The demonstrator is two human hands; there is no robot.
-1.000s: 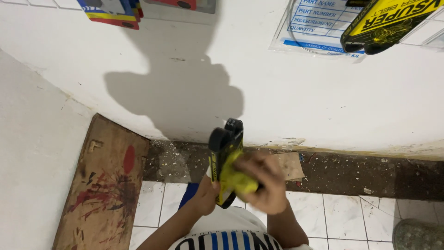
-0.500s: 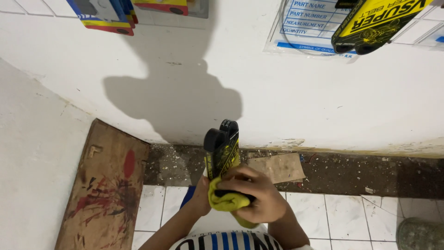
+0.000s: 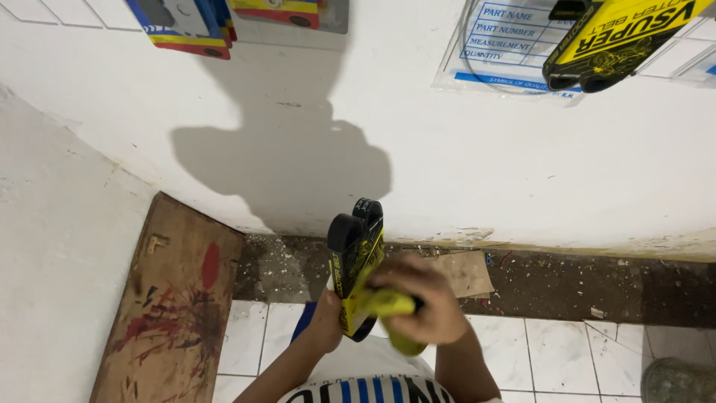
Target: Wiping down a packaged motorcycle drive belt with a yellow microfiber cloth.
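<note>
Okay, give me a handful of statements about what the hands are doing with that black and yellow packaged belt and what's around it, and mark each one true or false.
1. The right hand presses a yellow cloth against the packaged belt. True.
2. The left hand hangs free, touching nothing. False: it grips the packaged belt from its lower left side.
3. A wooden board with red stains leans by the wall on the left. True.
4. The packaged belt lies flat on the tiled floor. False: it is held upright above the floor.
5. More yellow and black packages hang on the white wall above. True.
</note>
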